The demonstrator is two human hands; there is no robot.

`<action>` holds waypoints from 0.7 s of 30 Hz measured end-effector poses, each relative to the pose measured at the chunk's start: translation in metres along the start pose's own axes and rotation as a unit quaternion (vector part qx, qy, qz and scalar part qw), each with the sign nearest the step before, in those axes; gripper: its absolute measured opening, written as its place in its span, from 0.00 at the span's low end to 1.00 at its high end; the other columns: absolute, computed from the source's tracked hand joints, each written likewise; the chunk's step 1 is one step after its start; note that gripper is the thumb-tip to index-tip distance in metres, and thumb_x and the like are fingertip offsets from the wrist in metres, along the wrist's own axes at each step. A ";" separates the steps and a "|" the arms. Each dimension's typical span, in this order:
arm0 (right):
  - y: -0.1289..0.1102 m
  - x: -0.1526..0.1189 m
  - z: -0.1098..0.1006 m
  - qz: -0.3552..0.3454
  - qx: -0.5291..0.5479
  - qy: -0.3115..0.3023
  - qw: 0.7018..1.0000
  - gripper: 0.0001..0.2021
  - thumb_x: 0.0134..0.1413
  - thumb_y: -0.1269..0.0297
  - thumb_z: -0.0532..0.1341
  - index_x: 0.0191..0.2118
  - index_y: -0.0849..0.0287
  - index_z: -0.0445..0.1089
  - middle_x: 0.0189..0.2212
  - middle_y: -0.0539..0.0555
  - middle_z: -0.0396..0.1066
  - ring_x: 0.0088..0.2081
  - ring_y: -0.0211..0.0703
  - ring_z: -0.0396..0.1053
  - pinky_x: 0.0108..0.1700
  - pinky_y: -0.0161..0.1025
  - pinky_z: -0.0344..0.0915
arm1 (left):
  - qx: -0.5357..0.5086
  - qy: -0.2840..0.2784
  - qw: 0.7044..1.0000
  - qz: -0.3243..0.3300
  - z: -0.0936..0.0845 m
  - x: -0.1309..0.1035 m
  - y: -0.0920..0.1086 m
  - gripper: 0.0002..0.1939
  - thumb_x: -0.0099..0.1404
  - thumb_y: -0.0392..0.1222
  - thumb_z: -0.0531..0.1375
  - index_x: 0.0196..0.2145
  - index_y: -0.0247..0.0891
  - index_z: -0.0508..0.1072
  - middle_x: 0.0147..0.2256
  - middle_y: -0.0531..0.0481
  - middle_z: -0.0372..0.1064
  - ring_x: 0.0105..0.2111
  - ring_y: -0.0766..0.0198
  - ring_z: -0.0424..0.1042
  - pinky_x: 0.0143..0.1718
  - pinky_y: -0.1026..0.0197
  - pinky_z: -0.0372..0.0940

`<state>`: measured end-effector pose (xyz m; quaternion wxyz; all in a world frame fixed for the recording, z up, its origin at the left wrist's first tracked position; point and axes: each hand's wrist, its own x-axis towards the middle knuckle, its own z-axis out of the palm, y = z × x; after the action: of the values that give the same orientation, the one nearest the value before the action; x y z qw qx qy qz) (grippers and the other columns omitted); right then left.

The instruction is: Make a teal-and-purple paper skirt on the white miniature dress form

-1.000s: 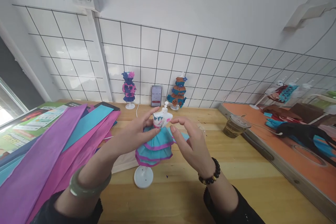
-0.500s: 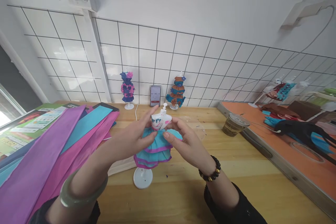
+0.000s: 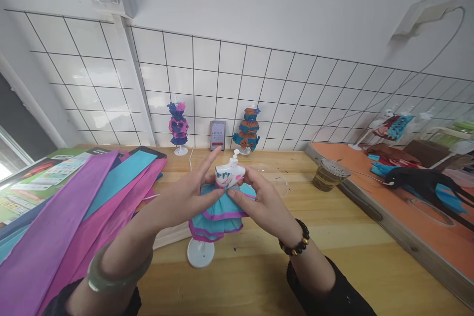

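A small white mannequin [image 3: 230,175] with coloured marks stands in front of me, tilted slightly on its round white base [image 3: 200,254]. It wears a tiered turquoise skirt [image 3: 217,222] edged in purple. My left hand [image 3: 192,197] is at the waist from the left, its thumb pressed on the skirt's top edge and its index finger stretched up. From the right, my right hand [image 3: 261,202] pinches the same waistline, its thumb close to the left one. Fingers behind the mannequin are partly hidden.
Fabric strips [image 3: 85,207] in purple, blue and pink lie at left. Two dressed mannequins [image 3: 178,126] and a phone [image 3: 217,136] showing a timer stand by the tiled wall. On the right are a lidded tub [image 3: 331,175] and an orange tray [image 3: 407,192] holding cloth and more mannequins.
The mannequin's neck and torso tilt a little more to the right. My hands have closed in at the skirt's waist, thumbs lower and nearer each other. The camera view has shifted slightly.
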<state>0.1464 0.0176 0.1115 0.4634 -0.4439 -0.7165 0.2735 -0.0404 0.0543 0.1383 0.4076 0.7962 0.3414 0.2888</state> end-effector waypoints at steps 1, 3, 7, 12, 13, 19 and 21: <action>0.000 0.000 0.000 -0.001 -0.002 -0.001 1.000 0.14 0.55 0.65 0.57 0.49 0.56 0.63 0.35 0.52 0.65 0.37 0.40 0.65 0.35 0.37 0.66 | -0.013 -0.004 1.000 0.003 0.000 0.001 0.000 0.36 0.61 0.46 0.56 0.63 0.51 0.43 0.44 0.50 0.71 0.43 0.58 0.70 0.42 0.59 0.66; 0.000 0.000 -0.001 0.003 -0.009 -0.004 1.000 0.10 0.56 0.65 0.56 0.44 0.57 0.65 0.33 0.51 0.64 0.36 0.40 0.65 0.33 0.36 0.66 | -0.037 -0.021 0.999 0.021 0.001 0.003 0.000 0.29 0.62 0.46 0.55 0.60 0.50 0.53 0.46 0.49 0.70 0.45 0.57 0.70 0.43 0.59 0.66; -0.001 -0.001 -0.002 0.010 -0.032 0.002 0.999 0.05 0.55 0.65 0.56 0.38 0.57 0.64 0.31 0.49 0.62 0.32 0.38 0.63 0.31 0.35 0.63 | -0.051 -0.032 0.997 0.045 0.002 0.007 0.000 0.20 0.63 0.45 0.55 0.53 0.47 0.67 0.48 0.48 0.70 0.46 0.56 0.70 0.43 0.58 0.67; -0.004 -0.001 -0.002 -0.003 -0.072 0.008 0.997 0.02 0.56 0.65 0.56 0.34 0.58 0.63 0.29 0.49 0.62 0.31 0.38 0.62 0.32 0.35 0.61 | -0.065 -0.029 0.996 0.046 0.000 0.009 -0.004 0.20 0.62 0.43 0.56 0.52 0.46 0.68 0.49 0.49 0.69 0.48 0.55 0.67 0.46 0.57 0.65; -0.004 -0.001 -0.002 -0.005 -0.075 0.008 0.997 0.02 0.56 0.66 0.56 0.34 0.58 0.63 0.28 0.48 0.61 0.31 0.38 0.62 0.32 0.35 0.60 | -0.062 -0.030 0.997 0.043 -0.001 0.009 -0.005 0.20 0.61 0.43 0.57 0.52 0.46 0.68 0.49 0.49 0.68 0.48 0.55 0.67 0.46 0.57 0.65; -0.006 -0.001 -0.002 0.007 -0.074 0.000 0.997 0.04 0.57 0.64 0.56 0.34 0.58 0.62 0.28 0.48 0.60 0.31 0.36 0.61 0.31 0.34 0.59 | -0.021 -0.006 0.998 0.060 -0.003 0.011 -0.008 0.21 0.59 0.43 0.59 0.51 0.45 0.69 0.48 0.48 0.70 0.48 0.53 0.67 0.48 0.54 0.64; -0.006 -0.001 -0.002 0.017 -0.075 -0.003 0.997 0.05 0.57 0.63 0.55 0.35 0.58 0.62 0.29 0.48 0.60 0.31 0.36 0.61 0.30 0.33 0.58 | -0.030 -0.019 0.997 0.066 -0.003 0.011 -0.008 0.21 0.60 0.42 0.57 0.52 0.45 0.68 0.48 0.49 0.69 0.47 0.54 0.68 0.46 0.56 0.65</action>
<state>0.1461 0.0139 0.1164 0.4218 -0.4889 -0.7286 0.2284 -0.0386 0.0673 0.1346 0.4179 0.8099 0.2710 0.3098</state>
